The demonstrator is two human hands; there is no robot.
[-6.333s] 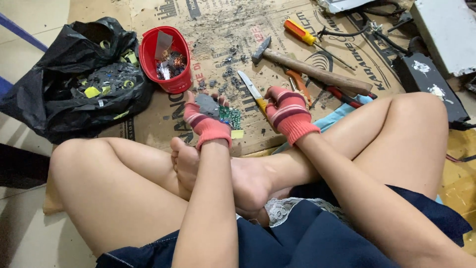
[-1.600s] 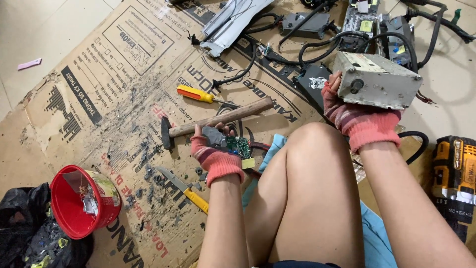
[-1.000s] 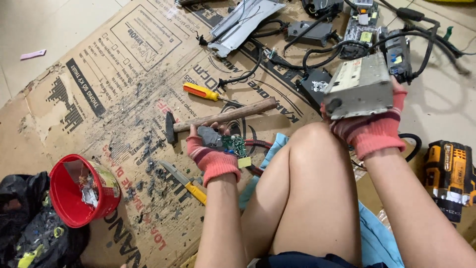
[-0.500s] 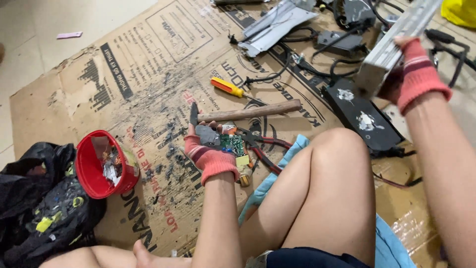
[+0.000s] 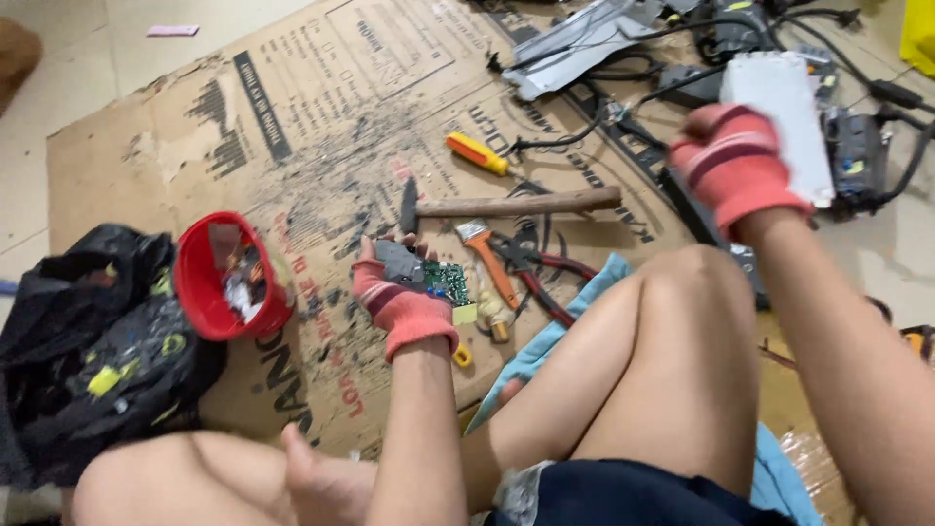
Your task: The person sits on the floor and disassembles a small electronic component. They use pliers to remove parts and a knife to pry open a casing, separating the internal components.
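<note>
I sit on the floor with my legs over a sheet of cardboard. My left hand, in a red glove, is shut on a small green circuit board with a dark part, held just above the cardboard. My right hand, also in a red glove, grips a pale grey metal box and holds it up at the right, blurred by motion. A hammer with a wooden handle lies just beyond my left hand.
A red tub with scraps stands left, beside a black plastic bag. A yellow-handled screwdriver, an orange-handled brush and red-handled pliers lie near the hammer. Cables and dismantled electronics crowd the top right. Blue cloth lies under my knee.
My right hand has lifted the grey metal box off the pile at the right and swung it nearer. My left hand has kept hold of the circuit board. The view has shifted.
</note>
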